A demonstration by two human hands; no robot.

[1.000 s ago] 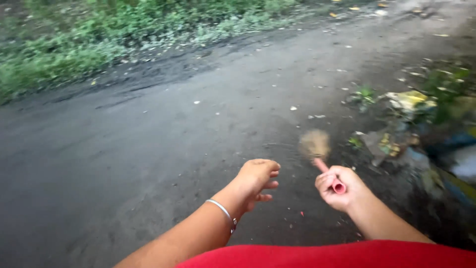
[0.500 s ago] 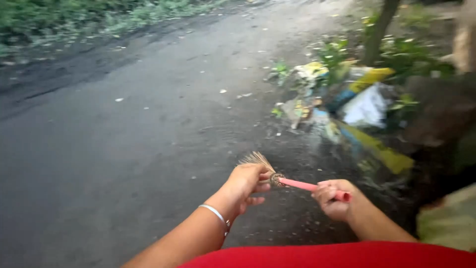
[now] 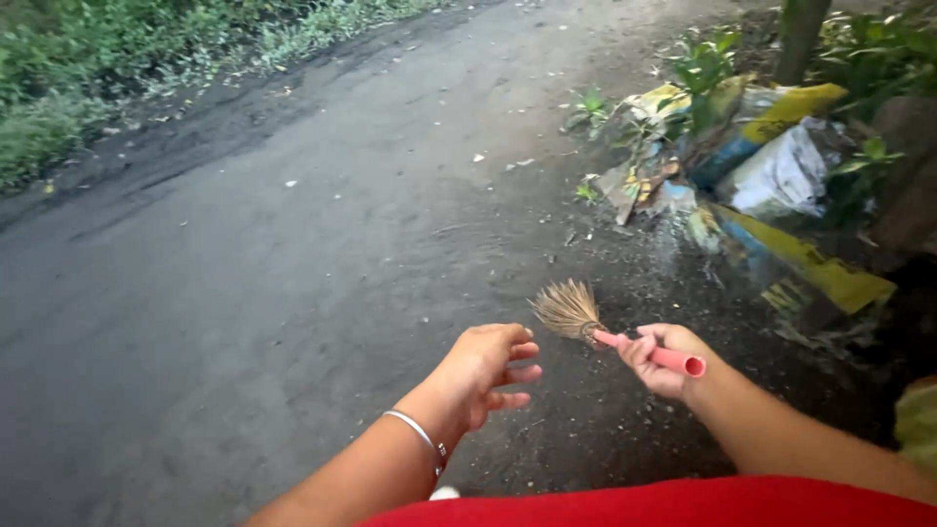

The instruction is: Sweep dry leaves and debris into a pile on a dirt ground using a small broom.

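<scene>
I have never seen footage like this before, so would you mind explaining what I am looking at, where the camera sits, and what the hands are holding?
There is no machine here: a person wears a camera on the head, and it looks down at their own two bare hands, so the arms enter from the bottom edge. The red strip at the bottom is the person's clothing.

The right hand is closed around the pink handle of a small broom, whose straw bristles point away and to the left. The left hand is open and holds nothing; it hovers beside the bristles without touching them, and a silver bangle sits on that wrist.

Below lies a dark dirt road with scattered small bits of litter. On the right edge there is a pile of rubbish, with bags and wrappers among green plants. Grass lines the far side.
</scene>
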